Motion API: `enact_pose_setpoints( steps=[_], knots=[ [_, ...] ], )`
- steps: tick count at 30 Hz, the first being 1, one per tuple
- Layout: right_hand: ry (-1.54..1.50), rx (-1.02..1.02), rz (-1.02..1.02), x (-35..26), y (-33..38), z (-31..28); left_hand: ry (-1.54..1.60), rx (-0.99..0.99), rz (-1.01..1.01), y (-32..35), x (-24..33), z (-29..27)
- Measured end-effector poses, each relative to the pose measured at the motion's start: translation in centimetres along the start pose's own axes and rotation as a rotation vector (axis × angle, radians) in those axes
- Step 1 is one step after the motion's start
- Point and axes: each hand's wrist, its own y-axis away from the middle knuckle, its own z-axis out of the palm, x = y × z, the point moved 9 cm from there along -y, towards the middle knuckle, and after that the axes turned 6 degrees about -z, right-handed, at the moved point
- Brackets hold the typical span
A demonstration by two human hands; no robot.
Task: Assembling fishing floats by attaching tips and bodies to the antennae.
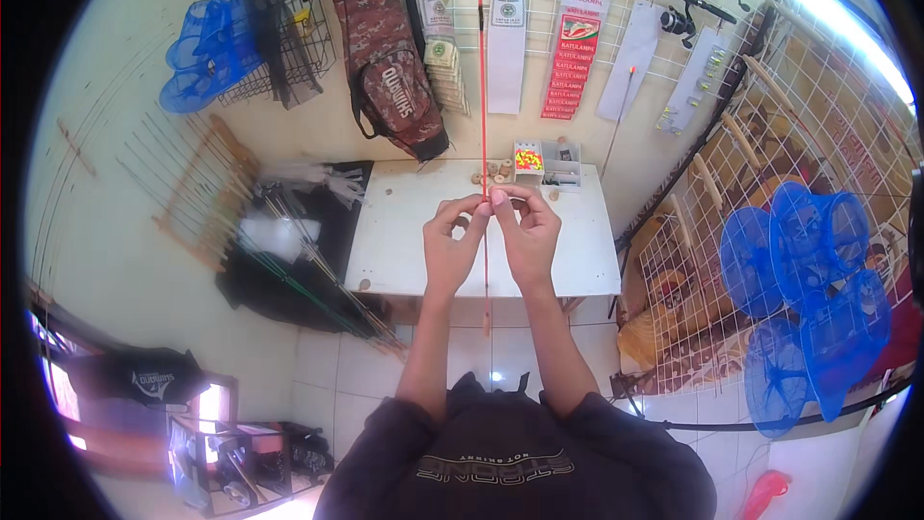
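A slim red fishing rod [482, 87] stands lengthwise in front of me, its far part running out of the top of the picture. My left hand [452, 243] closes on it in a pinch, thumb and forefinger at the shaft. From the other side, my right hand [526, 236] pinches at the same spot, the fingertips of both hands nearly meeting. Whether a small piece or thread also sits between the fingertips I cannot make out. The rod's lower end, light brown, hangs past the near edge of the white table [404, 231].
On the table's far side are a compartment box [563, 166] with red and yellow bits and several small round wooden pieces [499, 171]. Rods lean by a black cloth [260, 289] at left. A camouflage rod bag [385, 67] hangs behind; blue mesh nets [808, 270] hang at right.
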Motion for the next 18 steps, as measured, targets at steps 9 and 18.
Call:
enact_pose_setpoints(
  steps=[9, 18],
  knots=[
    [-0.001, -0.035, 0.075, 4.0, 1.5, 0.7, -0.076, -0.013, -0.117, 0.2, -6.6, -0.6],
    [-0.039, -0.026, 0.065, 5.6, 1.3, 1.6, -0.114, -0.095, -0.170, 0.2, -11.3, -0.2]
  ],
)
